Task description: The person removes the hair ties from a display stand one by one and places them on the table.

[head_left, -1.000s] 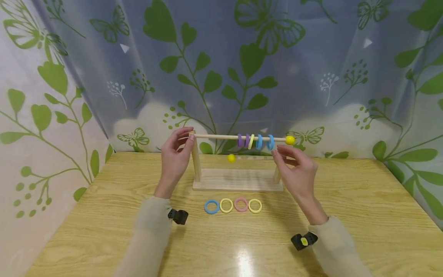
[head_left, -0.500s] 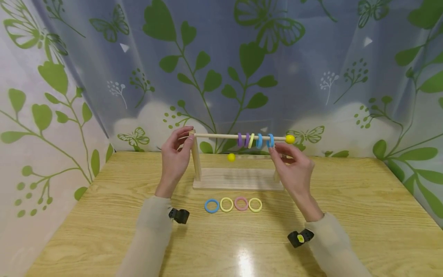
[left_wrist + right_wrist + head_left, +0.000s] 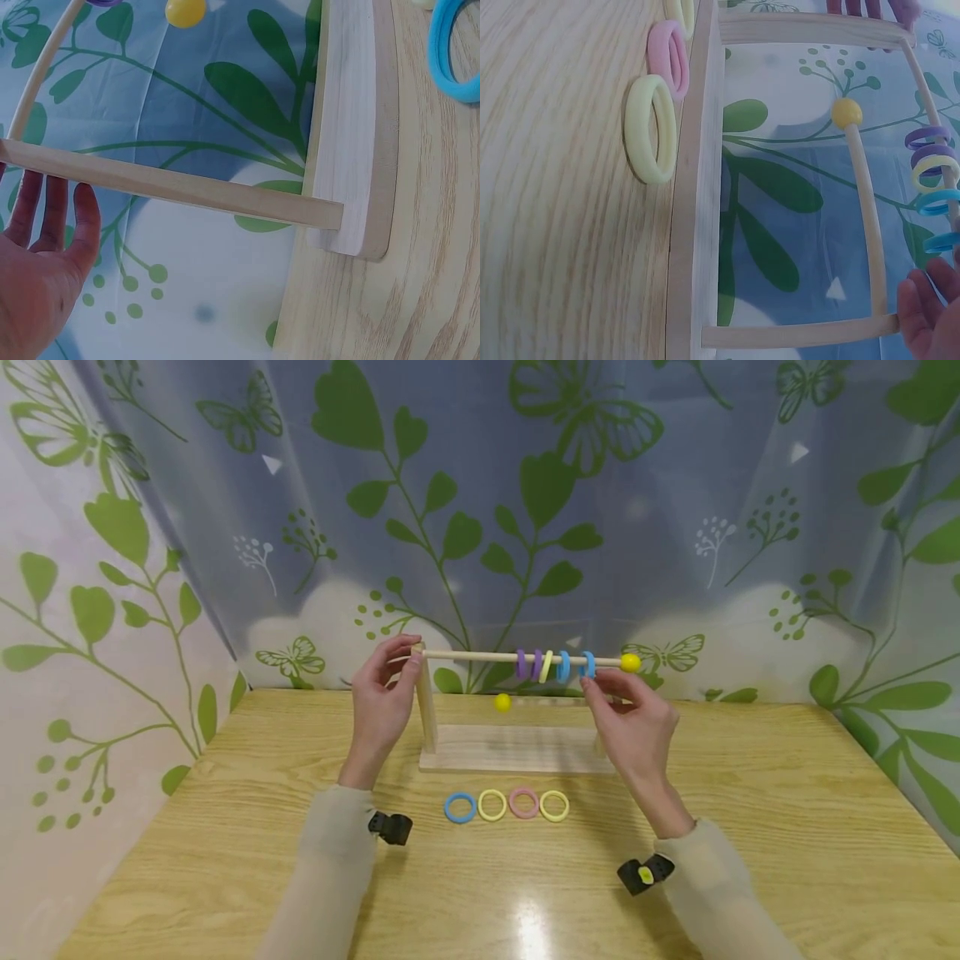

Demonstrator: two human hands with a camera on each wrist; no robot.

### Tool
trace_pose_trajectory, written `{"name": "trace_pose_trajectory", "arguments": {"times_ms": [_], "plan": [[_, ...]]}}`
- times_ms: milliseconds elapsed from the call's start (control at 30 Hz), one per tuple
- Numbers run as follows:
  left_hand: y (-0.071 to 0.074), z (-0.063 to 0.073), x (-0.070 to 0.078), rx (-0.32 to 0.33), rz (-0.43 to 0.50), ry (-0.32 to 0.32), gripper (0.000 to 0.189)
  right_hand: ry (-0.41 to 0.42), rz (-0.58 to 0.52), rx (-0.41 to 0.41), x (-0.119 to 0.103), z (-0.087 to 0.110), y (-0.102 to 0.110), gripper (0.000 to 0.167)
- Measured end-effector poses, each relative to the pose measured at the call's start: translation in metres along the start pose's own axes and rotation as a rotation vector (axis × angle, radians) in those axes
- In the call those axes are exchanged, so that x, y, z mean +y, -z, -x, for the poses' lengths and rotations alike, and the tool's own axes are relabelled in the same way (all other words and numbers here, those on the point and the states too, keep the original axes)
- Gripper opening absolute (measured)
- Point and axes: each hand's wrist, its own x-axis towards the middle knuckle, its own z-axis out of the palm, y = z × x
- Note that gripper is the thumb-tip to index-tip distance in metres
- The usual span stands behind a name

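A wooden stand [image 3: 517, 750] holds an upper rod [image 3: 468, 656] with a yellow ball [image 3: 630, 663] at its right end. From left to right, two purple rings [image 3: 521, 664], a pale yellow ring [image 3: 546, 667] and two light blue rings [image 3: 563, 667] hang on that rod. At the top of the left post [image 3: 427, 710], my left hand [image 3: 382, 697] grips the wood between thumb and fingers. My right hand [image 3: 636, 718] pinches the lower edge of the outermost blue ring [image 3: 588, 664]; in the right wrist view, its fingertips are partly cut off by the frame.
In front of the stand, a blue ring [image 3: 460, 807], a pink ring [image 3: 523, 803] and two pale yellow rings [image 3: 554, 806] lie in a row on the wooden table [image 3: 480, 885]. A lower rod ends in another yellow ball [image 3: 847, 113]. Behind hangs a leaf-patterned curtain [image 3: 480, 485].
My right hand has moved slightly left and up, from beside the outermost blue ring to taking hold of it. My left hand stays on the post.
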Motion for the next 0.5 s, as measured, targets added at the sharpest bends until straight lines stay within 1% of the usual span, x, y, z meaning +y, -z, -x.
{"name": "trace_pose_trajectory", "arguments": {"times_ms": [167,333,500], "plan": [[-0.0002,-0.0001,0.0009,0.001,0.005,0.006,0.025,-0.023,-0.007,0.006,-0.0015,0.0001,-0.0009,0.015],[0.0000,-0.0005,-0.0012,-0.002,0.007,0.007,0.024,-0.020,0.002,0.024,-0.0003,-0.0006,-0.0024,0.014],[0.0000,-0.0005,-0.0012,0.002,0.011,0.005,0.024,-0.026,0.015,0.020,-0.0007,-0.0015,-0.0012,0.015]]}}
